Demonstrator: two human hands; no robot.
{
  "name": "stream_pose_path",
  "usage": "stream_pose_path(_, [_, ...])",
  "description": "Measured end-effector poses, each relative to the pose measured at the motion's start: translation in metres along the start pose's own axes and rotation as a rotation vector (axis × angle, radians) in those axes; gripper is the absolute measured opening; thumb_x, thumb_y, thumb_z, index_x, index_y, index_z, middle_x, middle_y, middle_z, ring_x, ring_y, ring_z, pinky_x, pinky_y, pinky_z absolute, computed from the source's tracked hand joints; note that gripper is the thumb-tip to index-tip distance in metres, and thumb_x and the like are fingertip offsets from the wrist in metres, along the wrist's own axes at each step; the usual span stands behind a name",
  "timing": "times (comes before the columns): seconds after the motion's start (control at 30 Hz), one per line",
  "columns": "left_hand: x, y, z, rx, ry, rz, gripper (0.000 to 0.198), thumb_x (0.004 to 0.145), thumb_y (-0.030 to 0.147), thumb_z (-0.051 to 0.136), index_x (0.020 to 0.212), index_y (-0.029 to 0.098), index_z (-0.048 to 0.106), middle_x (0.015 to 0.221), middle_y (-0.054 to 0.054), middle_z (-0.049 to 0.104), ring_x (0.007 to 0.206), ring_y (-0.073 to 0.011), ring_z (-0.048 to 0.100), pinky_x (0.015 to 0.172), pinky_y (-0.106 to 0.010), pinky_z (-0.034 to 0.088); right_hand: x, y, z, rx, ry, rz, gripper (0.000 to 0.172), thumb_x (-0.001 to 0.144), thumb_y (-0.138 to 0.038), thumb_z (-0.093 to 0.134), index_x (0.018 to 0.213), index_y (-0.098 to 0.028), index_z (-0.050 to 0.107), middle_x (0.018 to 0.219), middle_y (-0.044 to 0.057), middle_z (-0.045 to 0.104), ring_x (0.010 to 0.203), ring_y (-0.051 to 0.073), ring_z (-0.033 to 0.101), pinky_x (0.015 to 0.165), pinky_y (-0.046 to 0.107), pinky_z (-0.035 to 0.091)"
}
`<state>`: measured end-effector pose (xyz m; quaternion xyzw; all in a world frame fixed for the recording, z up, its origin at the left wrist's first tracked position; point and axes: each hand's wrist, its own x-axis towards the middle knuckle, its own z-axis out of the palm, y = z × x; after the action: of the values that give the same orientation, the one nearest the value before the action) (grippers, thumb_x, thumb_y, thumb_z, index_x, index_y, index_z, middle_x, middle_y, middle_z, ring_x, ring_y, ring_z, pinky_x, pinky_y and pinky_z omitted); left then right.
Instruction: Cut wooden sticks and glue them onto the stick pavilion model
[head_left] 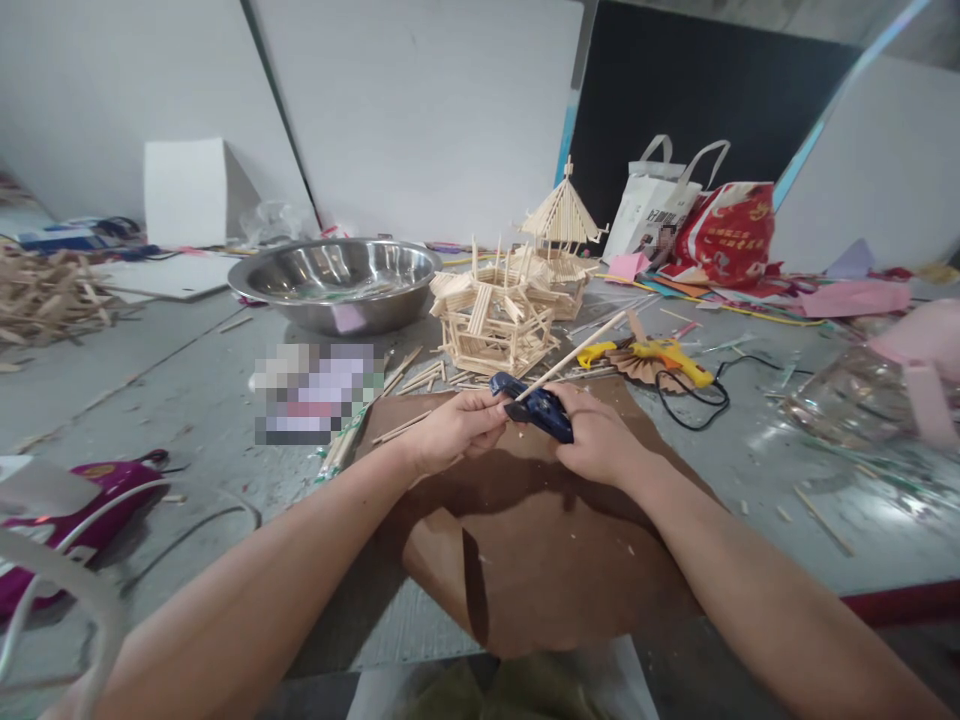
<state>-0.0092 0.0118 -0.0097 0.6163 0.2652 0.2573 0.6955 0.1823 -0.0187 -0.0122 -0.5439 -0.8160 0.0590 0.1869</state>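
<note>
Brown paper (559,570) is leaving room at the near side. A wooden stick (576,356) is jutting forward; beyond, a stick-built model (479,312) is blocking the middle, a steel basin (319,316) the left, a yellow glue gun (679,360) the right.

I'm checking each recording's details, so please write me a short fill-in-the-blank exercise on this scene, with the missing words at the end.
1. The right hand holds a tool whose body is coloured dark ____.
2. Beneath both hands lies a sheet coloured ____.
3. In the picture, the metal basin stands to the ____ of the stick models.
4. The glue gun beyond the right hand has a ____ body.

Missing words: blue; brown; left; yellow.
</note>
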Motion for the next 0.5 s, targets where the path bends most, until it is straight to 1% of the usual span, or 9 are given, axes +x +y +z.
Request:
stream_pose_path(0.17, [-0.0013,0.0038,-0.001,-0.089,-0.065,-0.07,0.023,0.071,0.037,0.05,0.07,0.013,0.05,0.041,0.009,0.02,0.035,-0.0015,0.014,0.035,-0.015,0.01,-0.0009,-0.0023,-0.0021,0.001,-0.006,0.013,0.059,0.057,-0.02,0.046,0.114,-0.014,0.037,0.112,0.009,0.048,0.099,0.02,0.044,0.085,0.031,0.032])
stream_pose_path(0.3, [-0.0018,0.0032,-0.003,-0.135,-0.095,-0.103,0.019,0.073,0.033,0.047,0.072,0.013,0.051,0.041,0.009,0.02,0.034,-0.0015,0.014,0.035,-0.014,0.01,-0.0016,-0.0047,-0.0037,0.005,-0.002,0.035,0.053,0.058,-0.022,0.047,0.11,-0.019,0.041,0.106,0.007,0.052,0.091,0.02,0.049,0.079,0.031,0.036])
stream_pose_path(0.5, [-0.0031,0.0036,-0.0039,-0.185,-0.109,-0.14,0.019,0.073,0.032,0.047,0.071,0.014,0.051,0.04,0.009,0.02,0.033,-0.0015,0.012,0.034,-0.014,0.01,-0.002,-0.0048,-0.0033,0.011,0.008,0.031,0.051,0.058,-0.023,0.048,0.108,-0.02,0.042,0.105,0.006,0.053,0.091,0.02,0.049,0.075,0.03,0.037])
